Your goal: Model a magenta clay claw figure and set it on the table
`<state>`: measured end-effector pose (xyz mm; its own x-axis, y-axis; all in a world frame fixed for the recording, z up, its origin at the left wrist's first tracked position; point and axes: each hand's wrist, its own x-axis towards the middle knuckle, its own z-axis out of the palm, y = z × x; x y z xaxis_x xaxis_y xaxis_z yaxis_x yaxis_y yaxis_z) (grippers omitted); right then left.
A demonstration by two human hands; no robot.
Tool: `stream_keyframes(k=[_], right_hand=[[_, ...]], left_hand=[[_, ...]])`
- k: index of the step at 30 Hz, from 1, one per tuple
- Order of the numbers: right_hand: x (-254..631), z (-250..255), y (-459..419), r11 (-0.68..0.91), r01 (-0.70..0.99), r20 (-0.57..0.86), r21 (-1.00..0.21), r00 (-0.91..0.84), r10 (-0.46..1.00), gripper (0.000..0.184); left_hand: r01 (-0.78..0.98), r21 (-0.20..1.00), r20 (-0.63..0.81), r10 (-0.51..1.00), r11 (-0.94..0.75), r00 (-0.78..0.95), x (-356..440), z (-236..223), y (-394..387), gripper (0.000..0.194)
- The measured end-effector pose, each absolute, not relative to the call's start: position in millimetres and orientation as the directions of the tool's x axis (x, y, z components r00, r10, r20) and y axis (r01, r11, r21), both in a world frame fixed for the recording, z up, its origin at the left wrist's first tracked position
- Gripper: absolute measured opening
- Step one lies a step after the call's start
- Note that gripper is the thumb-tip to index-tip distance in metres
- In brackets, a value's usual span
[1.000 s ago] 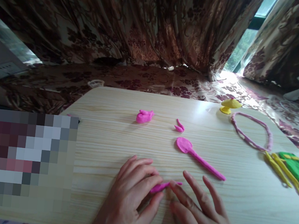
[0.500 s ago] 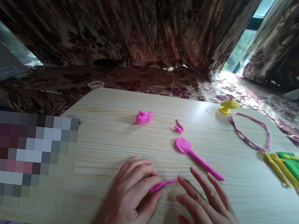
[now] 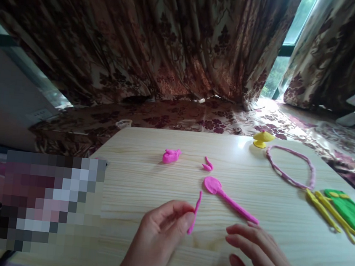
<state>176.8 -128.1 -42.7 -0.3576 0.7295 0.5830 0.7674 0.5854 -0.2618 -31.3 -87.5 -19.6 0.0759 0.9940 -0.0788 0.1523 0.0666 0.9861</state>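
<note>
Between thumb and fingertips, my left hand (image 3: 167, 229) pinches a thin pink modelling-clay strip (image 3: 198, 203), held nearly upright over the table. My right hand (image 3: 262, 256) is open to the right of it, fingers apart and holding nothing; its fingertips are close to the handle end of a pink clay spoon (image 3: 236, 205). Beyond the spoon's round head lies a small pink clay piece (image 3: 207, 166) with thin curved parts. Farther left sits a lumpy pink clay figure (image 3: 171, 156).
The pale wooden table (image 3: 134, 179) bears a yellow clay stand (image 3: 262, 138) at the back right, near a pink twisted clay loop (image 3: 290, 178). Yellow clay sticks (image 3: 323, 211) and a green clay slab (image 3: 348, 210) lie at right. A blurred-out patch covers the left.
My left hand has raised the pink strip from lying near the tabletop to nearly upright. My right hand has drawn away to the right. The view has tilted up slightly.
</note>
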Motion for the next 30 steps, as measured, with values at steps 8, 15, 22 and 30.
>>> stream_keyframes(k=[8,15,22,30], right_hand=[[146,-28,-112,0.561,0.566,0.627,-0.604,-0.097,0.773,0.023],[144,-31,-110,0.53,0.451,0.586,-0.718,-0.018,0.81,0.017],[147,-31,-107,0.496,0.535,0.556,-0.684,-0.057,0.829,0.016],[165,-15,-86,0.475,0.669,0.511,-0.572,-0.163,0.844,0.024]], left_hand=[[-0.21,0.939,-0.238,0.954,0.274,0.183,-1,-14,-85,0.019],[-0.271,0.92,-0.231,0.951,0.282,0.205,4,-17,-85,0.019],[-0.196,0.943,-0.221,0.945,0.27,0.242,5,-11,-84,0.016],[0.17,0.982,0.046,0.984,-0.076,0.172,-10,0,-70,0.023]])
